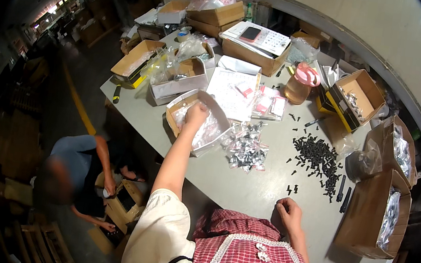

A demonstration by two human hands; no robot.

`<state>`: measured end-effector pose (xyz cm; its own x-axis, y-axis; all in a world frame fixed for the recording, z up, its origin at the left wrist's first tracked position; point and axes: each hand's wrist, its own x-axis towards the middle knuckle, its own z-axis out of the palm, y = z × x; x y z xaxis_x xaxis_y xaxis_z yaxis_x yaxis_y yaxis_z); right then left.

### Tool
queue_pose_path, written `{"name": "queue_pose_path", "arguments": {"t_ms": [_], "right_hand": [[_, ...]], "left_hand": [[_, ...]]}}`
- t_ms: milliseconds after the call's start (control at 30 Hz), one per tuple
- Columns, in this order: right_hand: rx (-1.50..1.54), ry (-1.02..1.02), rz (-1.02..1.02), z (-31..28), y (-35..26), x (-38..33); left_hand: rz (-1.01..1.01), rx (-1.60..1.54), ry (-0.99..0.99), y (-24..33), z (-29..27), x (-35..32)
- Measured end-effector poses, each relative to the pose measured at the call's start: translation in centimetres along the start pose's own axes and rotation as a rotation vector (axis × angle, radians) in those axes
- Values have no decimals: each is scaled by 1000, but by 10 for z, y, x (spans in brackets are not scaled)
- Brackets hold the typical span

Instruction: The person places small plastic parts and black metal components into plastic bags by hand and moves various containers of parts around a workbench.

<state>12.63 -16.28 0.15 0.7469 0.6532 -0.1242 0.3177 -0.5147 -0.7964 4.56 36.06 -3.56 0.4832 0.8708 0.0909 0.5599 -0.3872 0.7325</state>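
My left hand (196,115) reaches into an open cardboard box (171,119) lined with small clear plastic bags (210,127). Its fingers are closed and point down among the bags; what they grip is hidden. My right hand (289,214) rests at the table's near edge, fingers curled in; anything inside them is too small to make out. Just beyond it lie a few loose black screw-like pieces (292,189), and farther off a spread heap of the same black pieces (317,154). Between the hands sits a pile of filled clear bags (248,153) with metallic and dark parts.
Boxes of bagged parts (375,215) line the table's right side, near black markers (345,199). A pink-lidded jug (300,84), paper sheets (230,93) and a phone (250,34) on a box are farther back. At lower left another person (72,167) handles a carton.
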Motion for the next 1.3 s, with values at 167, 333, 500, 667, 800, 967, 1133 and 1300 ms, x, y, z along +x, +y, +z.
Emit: {"name": "queue_pose_path", "arguments": {"t_ms": [167,333,500,667,800,967,1133,1300], "right_hand": [[140,35,-2,3,25,-5],[108,36,5,8,17,-2],[447,-13,53,1,2,2],[528,-231,-182,-3,-81,31],[567,-229,-157,3,-75,41],[405,-69,-169,-3,-57,16],[-70,-220,-329,-8,-61,-4],[-164,46,-261,-21,-31,18]], "left_hand": [[112,-120,51,29,-9,-20],[144,-305,178,35,-55,-43],[-73,-1032,-36,106,-64,-96],[-91,-1165,-468,155,-30,-213],[-278,-1215,-718,171,1,-277],[-152,-968,-823,144,24,-311],[328,-301,-719,159,18,-320],[403,-154,-625,141,31,-317]]}}
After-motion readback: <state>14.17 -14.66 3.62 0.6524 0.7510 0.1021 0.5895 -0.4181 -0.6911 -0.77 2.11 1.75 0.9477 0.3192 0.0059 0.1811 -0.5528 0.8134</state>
